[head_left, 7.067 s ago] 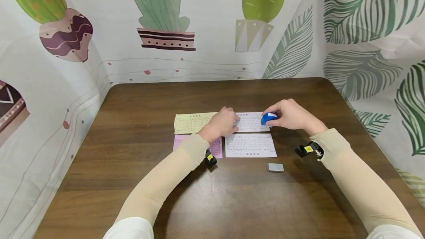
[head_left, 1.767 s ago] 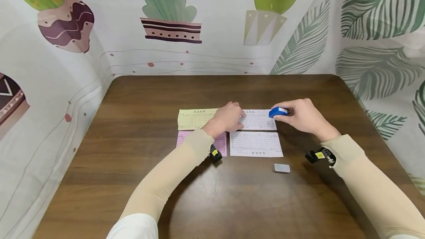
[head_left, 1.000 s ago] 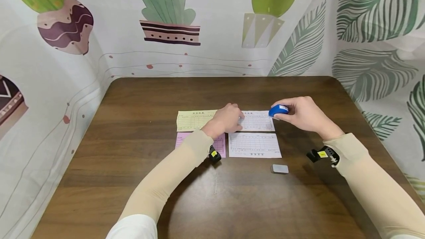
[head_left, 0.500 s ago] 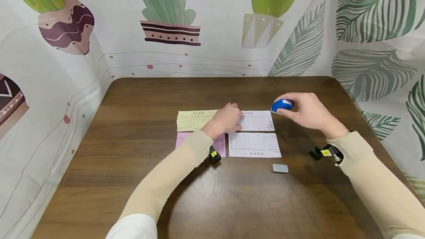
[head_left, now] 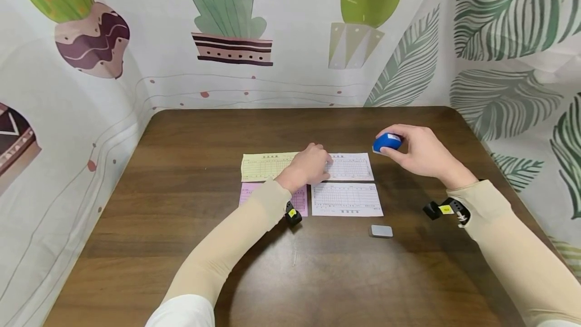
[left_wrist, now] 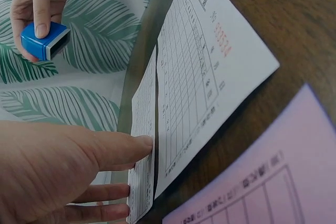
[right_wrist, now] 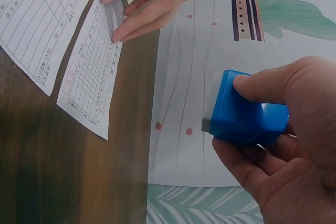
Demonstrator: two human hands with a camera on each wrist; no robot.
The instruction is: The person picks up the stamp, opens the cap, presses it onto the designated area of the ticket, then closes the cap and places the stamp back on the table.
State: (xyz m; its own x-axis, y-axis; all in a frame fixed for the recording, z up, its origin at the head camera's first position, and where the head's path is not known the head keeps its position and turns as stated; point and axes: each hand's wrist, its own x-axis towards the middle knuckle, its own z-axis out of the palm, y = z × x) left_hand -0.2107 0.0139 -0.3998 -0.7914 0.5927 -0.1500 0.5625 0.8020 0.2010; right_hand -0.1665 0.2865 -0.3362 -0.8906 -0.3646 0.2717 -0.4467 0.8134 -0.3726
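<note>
My right hand (head_left: 424, 150) grips a blue hand stamp (head_left: 387, 142) between thumb and fingers, raised beyond the right edge of the upper white form (head_left: 351, 166). In the left wrist view the dark underside of the stamp (left_wrist: 59, 46) shows inside a pale rim. My left hand (head_left: 307, 166) rests on the left part of that upper form, its fingers fairly straight and pressing the paper. Below lies a second white form (head_left: 347, 200), printed upside down to me. A yellow form (head_left: 263, 167) and a pink form (head_left: 299, 201) are partly hidden by my left hand and forearm.
A small grey rectangular block (head_left: 381, 231), perhaps the stamp's cap, lies on the brown wooden table (head_left: 317, 276) below the lower white form. A cloth with printed cacti and leaves (head_left: 299, 79) hangs behind the table's far edge.
The blue stamp was down at the right end of the upper white form; my right hand has lifted it and moved it rightward off the paper. My left hand stays in place.
</note>
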